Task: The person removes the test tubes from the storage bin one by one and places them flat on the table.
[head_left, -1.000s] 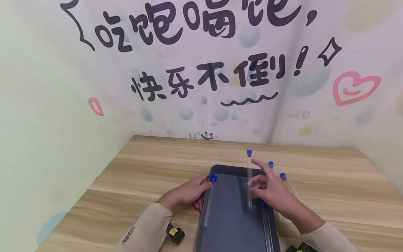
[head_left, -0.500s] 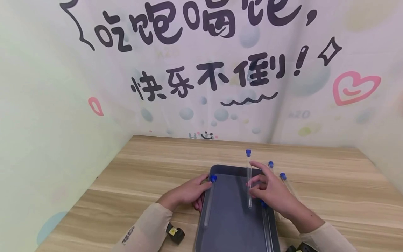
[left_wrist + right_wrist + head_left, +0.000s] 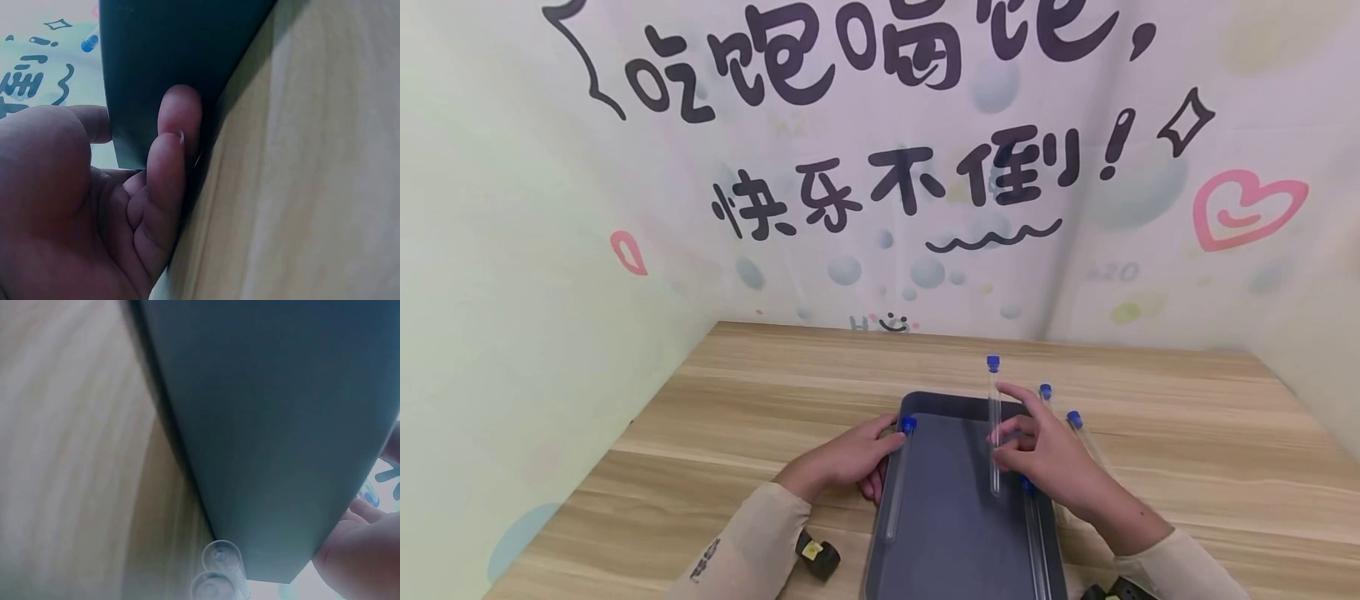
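Note:
My right hand (image 3: 1051,454) pinches a clear, blue-capped test tube (image 3: 995,408) between thumb and fingers, with the index finger raised along it. The tube stands nearly upright, cap up, over the grey tray (image 3: 955,517). My left hand (image 3: 853,454) grips the tray's left side, thumb at the rim. In the left wrist view, fingertips (image 3: 179,112) of that hand press the outer wall. Inside the tray, another capped tube (image 3: 897,492) lies along the left wall. Tubes (image 3: 1036,542) also lie along the right wall, partly hidden by my right hand.
Two more blue-capped tubes, one farther back (image 3: 1046,393) and one nearer (image 3: 1086,437), lie right of the tray on the wooden table (image 3: 722,400). Tube ends (image 3: 222,557) show beside the tray's outer wall in the right wrist view. A printed cloth wall (image 3: 850,275) stands behind.
The held test tube has tilted very slightly and come back. Both hands and the tray stay in place.

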The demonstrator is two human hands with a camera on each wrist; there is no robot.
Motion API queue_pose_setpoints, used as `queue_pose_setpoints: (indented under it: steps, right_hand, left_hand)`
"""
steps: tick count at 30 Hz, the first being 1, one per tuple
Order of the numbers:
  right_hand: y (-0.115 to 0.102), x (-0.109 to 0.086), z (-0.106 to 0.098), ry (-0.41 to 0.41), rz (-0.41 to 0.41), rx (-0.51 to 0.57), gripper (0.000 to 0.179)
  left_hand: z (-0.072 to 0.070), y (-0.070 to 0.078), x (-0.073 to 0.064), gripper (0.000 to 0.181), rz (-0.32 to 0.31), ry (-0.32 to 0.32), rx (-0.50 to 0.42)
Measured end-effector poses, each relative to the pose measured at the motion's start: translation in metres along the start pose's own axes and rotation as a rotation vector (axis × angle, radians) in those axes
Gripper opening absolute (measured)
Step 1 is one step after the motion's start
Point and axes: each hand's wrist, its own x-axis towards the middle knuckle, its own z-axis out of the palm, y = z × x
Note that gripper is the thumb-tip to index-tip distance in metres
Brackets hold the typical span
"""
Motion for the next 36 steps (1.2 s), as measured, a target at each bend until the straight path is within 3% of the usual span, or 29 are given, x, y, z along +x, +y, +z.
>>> queue_pose_setpoints:
  steps: [36]
  right_hand:
    - [-0.0028,0.0006,-0.0068,0.013,-0.016,0.044,0.083]
  left_hand:
    - [-0.0007,-0.0018,0.0012,0.045,0.007,0.007,-0.001]
